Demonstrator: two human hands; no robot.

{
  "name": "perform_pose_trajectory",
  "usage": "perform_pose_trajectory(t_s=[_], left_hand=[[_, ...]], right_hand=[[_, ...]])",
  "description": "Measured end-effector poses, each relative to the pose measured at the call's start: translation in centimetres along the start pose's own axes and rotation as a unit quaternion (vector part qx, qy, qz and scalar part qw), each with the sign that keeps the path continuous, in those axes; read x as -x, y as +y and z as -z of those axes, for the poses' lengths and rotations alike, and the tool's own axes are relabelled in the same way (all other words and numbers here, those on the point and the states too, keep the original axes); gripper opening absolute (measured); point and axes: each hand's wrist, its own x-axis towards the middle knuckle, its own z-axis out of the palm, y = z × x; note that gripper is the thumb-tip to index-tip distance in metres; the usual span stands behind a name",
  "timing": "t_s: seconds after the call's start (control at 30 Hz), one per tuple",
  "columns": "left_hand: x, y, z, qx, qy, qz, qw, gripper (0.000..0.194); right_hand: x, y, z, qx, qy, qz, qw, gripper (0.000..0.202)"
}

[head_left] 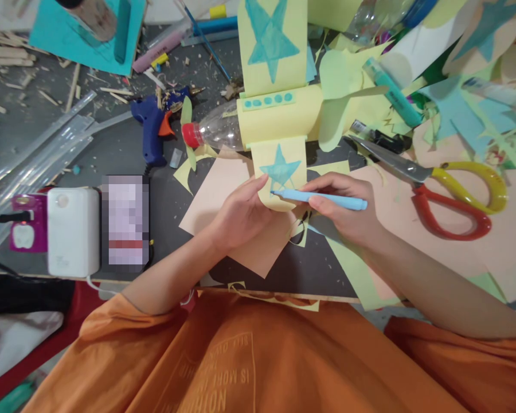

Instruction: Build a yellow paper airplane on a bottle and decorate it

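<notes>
A bottle airplane wrapped in yellow paper (279, 119) lies at the centre, its red cap (192, 135) to the left with a green paper propeller around it. Both wings carry blue stars; the near star (280, 166) is partly coloured. My left hand (247, 215) holds the near wing's rounded end between thumb and fingers. My right hand (344, 203) grips a light blue marker (335, 199), whose tip touches the wing at the star's lower left point. A pink paper sheet (258, 252) lies beneath my left hand.
Scissors with yellow and red handles (451, 212) lie open at the right among paper scraps. A blue glue gun (150, 126) and clear glue sticks (64, 137) are at the left. Near them sit a white power bank (73, 232) and a phone (126, 221). A teal marker (393, 94) rests at the upper right.
</notes>
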Motion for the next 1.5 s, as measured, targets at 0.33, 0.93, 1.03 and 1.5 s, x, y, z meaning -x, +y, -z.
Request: perform_pose_trajectory(t_s=[0.33, 0.93, 1.03, 1.5], left_hand=[[0.19, 0.16, -0.08, 0.029, 0.010, 0.023, 0.999, 0.040], [0.15, 0.24, -0.10, 0.039, 0.026, 0.027, 0.999, 0.040], [0.14, 0.25, -0.14, 0.022, 0.018, 0.016, 0.999, 0.042], [0.31, 0.19, -0.06, 0.019, 0.015, 0.022, 0.999, 0.037]], right_hand=[[-0.06, 0.31, 0.02, -0.030, 0.037, 0.000, 0.999, 0.029], [0.06, 0.39, 0.11, 0.009, 0.014, 0.011, 1.000, 0.013], [0.01, 0.23, 0.10, 0.011, 0.003, 0.008, 1.000, 0.015], [0.08, 0.29, -0.06, -0.002, 0.030, 0.008, 1.000, 0.026]])
